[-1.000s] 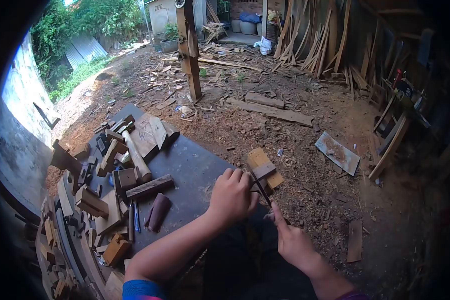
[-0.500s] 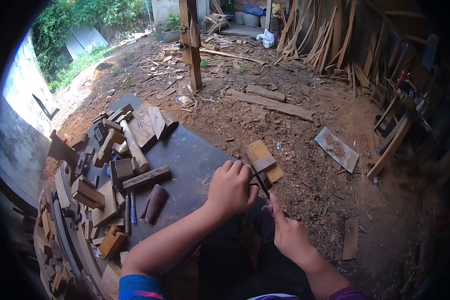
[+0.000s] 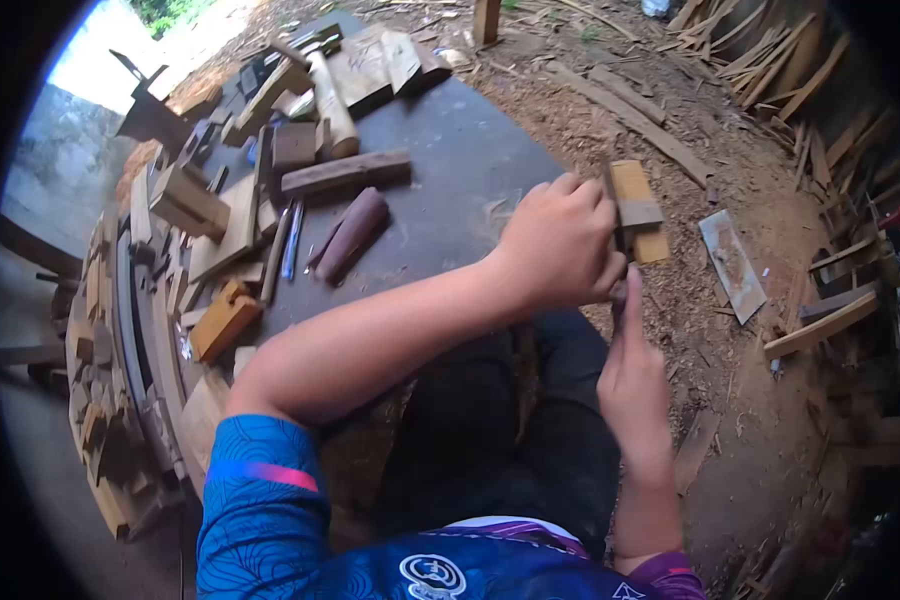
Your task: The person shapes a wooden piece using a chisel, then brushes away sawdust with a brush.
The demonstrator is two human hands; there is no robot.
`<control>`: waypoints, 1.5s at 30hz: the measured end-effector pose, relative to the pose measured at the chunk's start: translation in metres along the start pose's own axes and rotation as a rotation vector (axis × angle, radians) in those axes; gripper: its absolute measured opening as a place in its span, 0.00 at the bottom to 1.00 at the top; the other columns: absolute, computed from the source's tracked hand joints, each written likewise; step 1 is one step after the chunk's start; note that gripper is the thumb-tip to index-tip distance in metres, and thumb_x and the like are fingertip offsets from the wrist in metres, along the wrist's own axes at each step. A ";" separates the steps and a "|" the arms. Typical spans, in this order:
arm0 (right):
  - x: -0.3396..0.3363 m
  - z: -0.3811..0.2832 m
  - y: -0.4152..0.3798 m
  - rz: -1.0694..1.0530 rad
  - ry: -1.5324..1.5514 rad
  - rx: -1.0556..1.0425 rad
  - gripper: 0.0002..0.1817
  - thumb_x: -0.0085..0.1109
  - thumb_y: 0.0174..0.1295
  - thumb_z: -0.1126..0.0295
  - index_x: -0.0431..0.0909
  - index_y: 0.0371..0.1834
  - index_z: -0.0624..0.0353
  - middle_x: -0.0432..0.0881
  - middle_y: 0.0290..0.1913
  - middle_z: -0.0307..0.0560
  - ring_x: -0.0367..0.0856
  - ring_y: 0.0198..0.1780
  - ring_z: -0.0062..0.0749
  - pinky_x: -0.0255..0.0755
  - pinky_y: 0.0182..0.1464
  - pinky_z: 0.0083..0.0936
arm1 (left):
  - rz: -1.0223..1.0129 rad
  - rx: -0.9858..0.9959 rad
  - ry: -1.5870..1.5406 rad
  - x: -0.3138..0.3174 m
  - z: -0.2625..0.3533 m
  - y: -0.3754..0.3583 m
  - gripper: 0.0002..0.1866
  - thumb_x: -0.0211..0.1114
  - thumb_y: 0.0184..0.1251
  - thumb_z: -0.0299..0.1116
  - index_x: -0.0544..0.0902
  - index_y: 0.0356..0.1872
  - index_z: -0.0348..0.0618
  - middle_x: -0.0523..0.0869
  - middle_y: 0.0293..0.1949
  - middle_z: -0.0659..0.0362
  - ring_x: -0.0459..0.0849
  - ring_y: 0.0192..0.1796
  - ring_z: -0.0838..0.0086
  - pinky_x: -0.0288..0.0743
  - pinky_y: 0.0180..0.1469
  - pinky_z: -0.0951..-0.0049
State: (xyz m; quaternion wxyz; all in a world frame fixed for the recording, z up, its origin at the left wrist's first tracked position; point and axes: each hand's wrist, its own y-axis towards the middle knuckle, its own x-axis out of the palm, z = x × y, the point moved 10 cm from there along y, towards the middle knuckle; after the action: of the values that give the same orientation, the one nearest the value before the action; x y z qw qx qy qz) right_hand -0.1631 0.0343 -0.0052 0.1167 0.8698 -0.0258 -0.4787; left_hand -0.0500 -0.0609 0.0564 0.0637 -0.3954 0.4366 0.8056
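Grips a dark, slim, file-like tool [image 3: 622,238], too blurred to name surely, in the right hand [image 3: 634,362], near the right edge of the table [image 3: 460,165], beside a yellow wooden block [image 3: 629,180]. Curls the left hand [image 3: 560,240] over close by; cannot tell around what. Looks stiff, fairly light, likely rough lengthwise; best held by the near end.

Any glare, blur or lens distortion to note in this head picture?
Head view: glare washes out the top of the left wall; also head view: dark lens border rounds the frame, planks at upper right look smeared, left hand slightly soft.
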 end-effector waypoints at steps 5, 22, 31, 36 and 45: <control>0.006 -0.005 0.043 -0.103 -0.051 0.045 0.41 0.46 0.72 0.81 0.47 0.88 0.46 0.87 0.43 0.71 0.85 0.37 0.71 0.71 0.37 0.62 | 0.026 -0.018 -0.007 0.000 -0.003 -0.004 0.16 0.68 0.51 0.41 0.81 0.26 0.35 0.82 0.32 0.48 0.83 0.39 0.52 0.81 0.43 0.55; 0.004 -0.005 0.037 -0.032 0.173 0.008 0.37 0.42 0.77 0.80 0.48 0.88 0.48 0.83 0.59 0.76 0.84 0.63 0.64 0.80 0.54 0.47 | 0.029 0.003 0.067 0.009 -0.002 -0.002 0.19 0.68 0.51 0.45 0.83 0.30 0.35 0.83 0.32 0.50 0.85 0.40 0.57 0.78 0.39 0.58; 0.001 0.011 0.011 -0.120 0.307 0.108 0.34 0.45 0.80 0.75 0.52 0.88 0.54 0.86 0.54 0.56 0.81 0.45 0.30 0.76 0.48 0.29 | 0.192 0.139 0.189 -0.018 0.026 -0.004 0.26 0.72 0.49 0.44 0.81 0.47 0.38 0.83 0.42 0.52 0.84 0.42 0.63 0.73 0.33 0.66; -0.001 0.005 0.018 0.059 0.115 -0.159 0.35 0.43 0.77 0.78 0.53 0.87 0.54 0.86 0.44 0.64 0.84 0.31 0.49 0.76 0.37 0.44 | 0.140 0.093 0.130 -0.007 0.017 -0.003 0.26 0.70 0.50 0.43 0.83 0.48 0.36 0.82 0.45 0.53 0.82 0.43 0.64 0.72 0.35 0.65; -0.013 -0.016 0.004 -0.080 -0.049 0.015 0.37 0.41 0.74 0.81 0.50 0.87 0.56 0.83 0.61 0.71 0.84 0.58 0.67 0.79 0.50 0.51 | 0.033 0.030 0.123 -0.008 0.010 -0.008 0.34 0.72 0.48 0.43 0.80 0.57 0.34 0.79 0.48 0.51 0.81 0.46 0.62 0.75 0.38 0.64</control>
State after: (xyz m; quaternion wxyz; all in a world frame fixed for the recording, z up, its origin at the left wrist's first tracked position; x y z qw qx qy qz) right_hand -0.1562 0.0350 0.0148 0.0904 0.8591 0.0027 -0.5038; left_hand -0.0465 -0.0466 0.0598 0.0294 -0.4358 0.4580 0.7742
